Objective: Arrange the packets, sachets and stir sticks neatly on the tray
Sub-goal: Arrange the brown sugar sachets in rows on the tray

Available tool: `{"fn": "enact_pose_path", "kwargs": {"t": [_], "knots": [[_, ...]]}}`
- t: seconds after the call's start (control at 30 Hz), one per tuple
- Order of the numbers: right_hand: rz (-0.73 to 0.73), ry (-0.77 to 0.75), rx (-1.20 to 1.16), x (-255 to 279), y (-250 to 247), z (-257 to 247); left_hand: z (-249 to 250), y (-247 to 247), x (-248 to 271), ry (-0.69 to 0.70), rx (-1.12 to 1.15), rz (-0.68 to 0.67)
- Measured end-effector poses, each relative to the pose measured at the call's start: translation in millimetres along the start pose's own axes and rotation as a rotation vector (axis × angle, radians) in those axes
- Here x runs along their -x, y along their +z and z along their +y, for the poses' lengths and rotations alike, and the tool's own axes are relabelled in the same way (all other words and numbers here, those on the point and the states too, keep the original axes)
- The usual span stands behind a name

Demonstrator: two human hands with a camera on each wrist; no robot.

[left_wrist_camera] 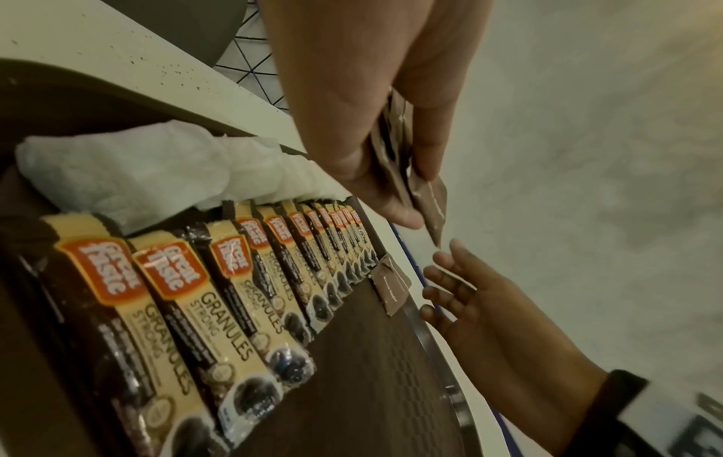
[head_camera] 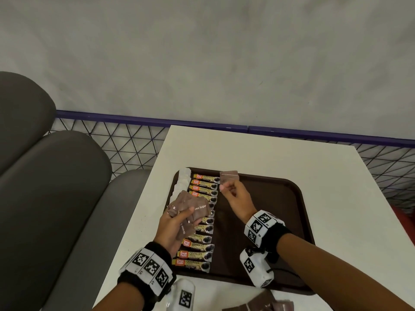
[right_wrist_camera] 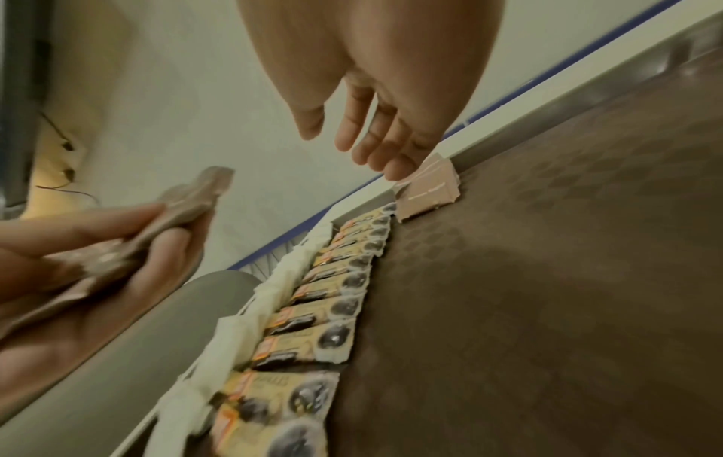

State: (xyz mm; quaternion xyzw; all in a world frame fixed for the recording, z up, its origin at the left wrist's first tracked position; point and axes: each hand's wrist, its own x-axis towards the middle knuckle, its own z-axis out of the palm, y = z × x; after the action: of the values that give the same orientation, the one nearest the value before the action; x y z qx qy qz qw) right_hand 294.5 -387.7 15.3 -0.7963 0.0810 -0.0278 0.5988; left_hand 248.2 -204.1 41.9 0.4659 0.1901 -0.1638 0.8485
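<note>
A brown tray [head_camera: 269, 221] holds a column of white sachets [head_camera: 183, 178] along its left edge. Beside them runs a column of coffee granule sachets [head_camera: 199, 254]. One brown sugar packet [head_camera: 229, 177] lies at the tray's far edge, just right of the top coffee sachet. My right hand [head_camera: 224, 187] hovers at this packet [right_wrist_camera: 428, 190] with its fingers straight and holds nothing. My left hand [head_camera: 179, 213] grips a bunch of brown sugar packets [head_camera: 190, 205] above the coffee column, with the thumb pressed on them [left_wrist_camera: 422, 198].
The tray sits on a white table [head_camera: 269, 151]. More brown packets [head_camera: 258, 307] lie on the table at its near edge. Grey padded seats [head_camera: 56, 187] stand to the left, and a wire mesh barrier [head_camera: 125, 140] runs behind the table.
</note>
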Motion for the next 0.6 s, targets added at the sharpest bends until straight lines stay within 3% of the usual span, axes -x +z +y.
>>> {"fn": "enact_pose_path", "kwargs": {"t": [0.13, 0.27, 0.4, 0.6], "knots": [[-0.233, 0.059, -0.066, 24, 4, -12, -2, 4, 7, 0.033, -0.032, -0.029], [-0.375, 0.056, -0.086, 38, 9, -11, -5, 6, 12, 0.026, -0.121, -0.046], [-0.313, 0.078, -0.146, 42, 9, -10, -6, 6, 13, -0.001, -0.071, -0.016], [-0.157, 0.231, -0.208, 32, -9, -4, -2, -1, 12, -0.022, -0.056, 0.019]]}}
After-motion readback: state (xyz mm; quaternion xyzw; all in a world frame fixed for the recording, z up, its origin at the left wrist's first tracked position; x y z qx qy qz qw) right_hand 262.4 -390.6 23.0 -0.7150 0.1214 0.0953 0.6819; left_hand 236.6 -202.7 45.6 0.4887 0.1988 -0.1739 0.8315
